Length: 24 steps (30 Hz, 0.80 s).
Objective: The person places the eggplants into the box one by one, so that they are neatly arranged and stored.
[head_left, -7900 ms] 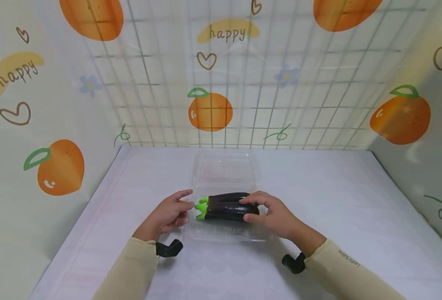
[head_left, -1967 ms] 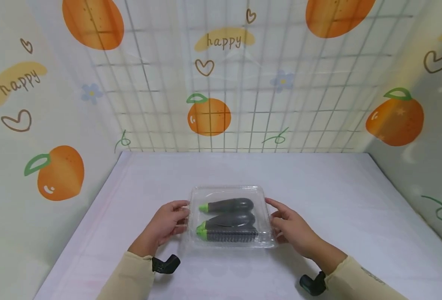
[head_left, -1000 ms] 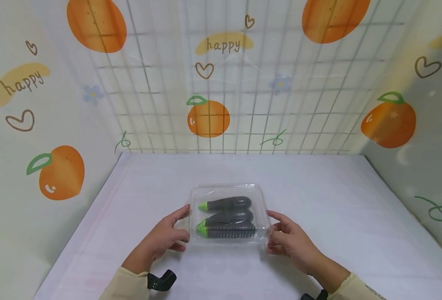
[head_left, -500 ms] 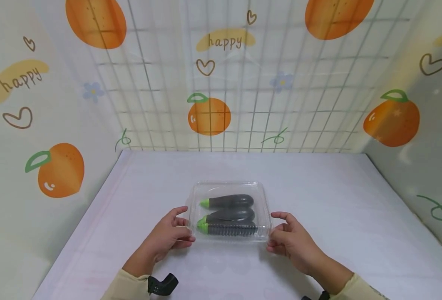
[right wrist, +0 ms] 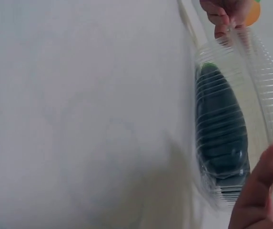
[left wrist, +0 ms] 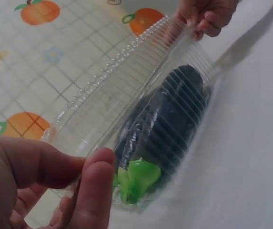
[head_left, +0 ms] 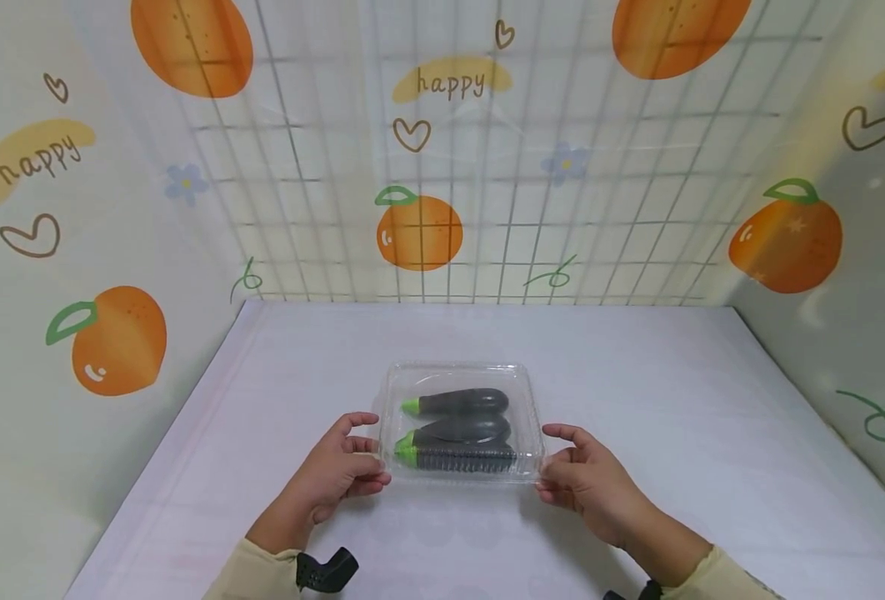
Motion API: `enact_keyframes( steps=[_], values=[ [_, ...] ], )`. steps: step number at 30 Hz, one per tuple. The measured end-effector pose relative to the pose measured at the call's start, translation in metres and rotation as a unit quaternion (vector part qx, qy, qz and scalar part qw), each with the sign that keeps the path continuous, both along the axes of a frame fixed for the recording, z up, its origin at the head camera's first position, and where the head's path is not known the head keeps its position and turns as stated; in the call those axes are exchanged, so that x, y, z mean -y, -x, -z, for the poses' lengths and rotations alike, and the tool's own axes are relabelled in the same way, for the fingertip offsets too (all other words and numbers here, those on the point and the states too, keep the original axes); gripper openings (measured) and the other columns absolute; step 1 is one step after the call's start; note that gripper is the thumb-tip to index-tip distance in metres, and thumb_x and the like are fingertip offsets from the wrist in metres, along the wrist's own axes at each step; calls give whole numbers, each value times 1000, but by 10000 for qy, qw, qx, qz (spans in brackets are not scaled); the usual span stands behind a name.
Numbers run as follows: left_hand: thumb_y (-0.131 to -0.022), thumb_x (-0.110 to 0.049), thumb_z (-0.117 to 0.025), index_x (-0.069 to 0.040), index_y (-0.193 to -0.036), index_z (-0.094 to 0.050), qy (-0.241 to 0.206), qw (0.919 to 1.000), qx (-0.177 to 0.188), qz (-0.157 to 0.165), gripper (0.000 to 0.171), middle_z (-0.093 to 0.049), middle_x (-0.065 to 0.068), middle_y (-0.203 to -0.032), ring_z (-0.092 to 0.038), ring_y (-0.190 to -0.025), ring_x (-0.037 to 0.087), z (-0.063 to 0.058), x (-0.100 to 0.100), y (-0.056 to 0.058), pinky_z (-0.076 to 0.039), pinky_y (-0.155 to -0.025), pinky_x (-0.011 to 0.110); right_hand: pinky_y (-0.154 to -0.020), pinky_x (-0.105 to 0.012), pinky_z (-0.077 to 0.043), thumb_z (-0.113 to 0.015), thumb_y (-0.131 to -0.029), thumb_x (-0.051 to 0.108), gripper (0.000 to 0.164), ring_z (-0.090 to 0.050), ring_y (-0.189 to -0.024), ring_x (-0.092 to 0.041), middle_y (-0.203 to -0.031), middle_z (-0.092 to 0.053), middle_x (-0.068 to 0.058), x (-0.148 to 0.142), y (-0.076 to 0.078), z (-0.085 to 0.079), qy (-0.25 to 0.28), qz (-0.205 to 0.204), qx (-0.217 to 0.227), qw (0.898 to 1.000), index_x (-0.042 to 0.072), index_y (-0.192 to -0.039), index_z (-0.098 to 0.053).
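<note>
A clear plastic clamshell box (head_left: 450,377) lies closed in the middle of the table, its lid down over the eggplants (head_left: 465,403). The eggplants are dark with bright green stems pointing left, lying side by side. My left hand (head_left: 337,471) pinches the box's rim at the near left corner between thumb and finger, as the left wrist view shows close up. At the near right corner my right hand (head_left: 596,483) pinches the rim the same way, its index finger stretched out beside the box. Through the ribbed wall (right wrist: 222,105), the right wrist view shows a dark eggplant.
A white cloth (head_left: 637,375) covers the table. Behind and on both sides stand fabric walls (head_left: 480,167) printed with oranges, hearts and a grid. A black wrist camera (head_left: 327,570) sits on the left wrist.
Earlier the box lay open, with my right hand on the eggplants inside. The lid has since come down, and both hands have shifted to the near corners. The last half second shows almost no movement.
</note>
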State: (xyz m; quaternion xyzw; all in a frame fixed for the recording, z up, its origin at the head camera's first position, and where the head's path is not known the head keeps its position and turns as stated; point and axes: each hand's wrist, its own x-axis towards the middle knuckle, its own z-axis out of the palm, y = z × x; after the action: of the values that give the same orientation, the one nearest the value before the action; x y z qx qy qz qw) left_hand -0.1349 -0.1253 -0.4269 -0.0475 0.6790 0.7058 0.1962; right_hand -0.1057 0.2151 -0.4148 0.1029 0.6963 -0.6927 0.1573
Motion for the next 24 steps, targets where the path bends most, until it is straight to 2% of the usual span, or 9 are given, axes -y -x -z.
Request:
enact_keyframes(
  steps=[6,10,14,17,20,22,24],
  values=[
    [-85,11,-66,-17,-144,-45,163,9998,130,-64,68,-53,11,-107,-71,-69,19,-1,-1,0,-62,-62,32,-64,-27,-56,-61,-87,-6,72,-66,-73,-18,-93,-53,-6,1,-2,0,-201,83,137,9997,7,-151,-30],
    [-88,8,-65,-18,-149,-45,408,9991,41,45,70,-54,12,-111,-71,-72,19,-4,-2,2,-62,-65,32,-68,-33,-60,-60,-89,-3,68,-66,-79,-22,-99,-53,-10,3,-1,-5,-575,187,181,9980,8,-151,-33],
    [-90,2,-64,-18,-151,-44,812,9964,-113,205,67,-56,13,-113,-71,-74,18,-7,-3,4,-62,-67,33,-74,-42,-62,-58,-92,5,62,-64,-95,-28,-116,-52,-17,5,0,-7,-1197,25,3,9928,9,-150,-38],
    [-90,-4,-62,-17,-151,-45,1198,9921,-247,263,64,-57,14,-117,-71,-77,20,-7,-1,6,-62,-69,35,-74,-41,-61,-58,-93,12,57,-60,-107,-30,-132,-49,-20,6,0,-9,-1846,-168,-223,9824,10,-148,-43],
    [-92,-13,-60,-17,-150,-48,1819,9816,-545,199,60,-58,14,-126,-69,-89,22,-9,0,9,-62,-75,38,-74,-38,-58,-57,-95,16,54,-57,-112,-31,-143,-45,-23,6,2,-13,-2568,-294,-538,9645,9,-147,-46],
    [-93,-20,-61,-17,-149,-50,2388,9670,-879,105,57,-59,13,-133,-67,-103,26,-15,1,11,-60,-83,43,-77,-39,-57,-55,-96,18,53,-56,-115,-33,-147,-42,-24,5,4,-19,-3006,-328,-780,9500,8,-148,-47],
    [-96,-27,-60,-17,-150,-49,2965,9466,-1262,59,56,-58,12,-139,-63,-118,31,-23,0,15,-56,-93,49,-83,-44,-57,-52,-98,21,53,-54,-119,-38,-150,-39,-25,5,9,-27,-3395,-339,-1010,9346,7,-149,-46]
  ],
)
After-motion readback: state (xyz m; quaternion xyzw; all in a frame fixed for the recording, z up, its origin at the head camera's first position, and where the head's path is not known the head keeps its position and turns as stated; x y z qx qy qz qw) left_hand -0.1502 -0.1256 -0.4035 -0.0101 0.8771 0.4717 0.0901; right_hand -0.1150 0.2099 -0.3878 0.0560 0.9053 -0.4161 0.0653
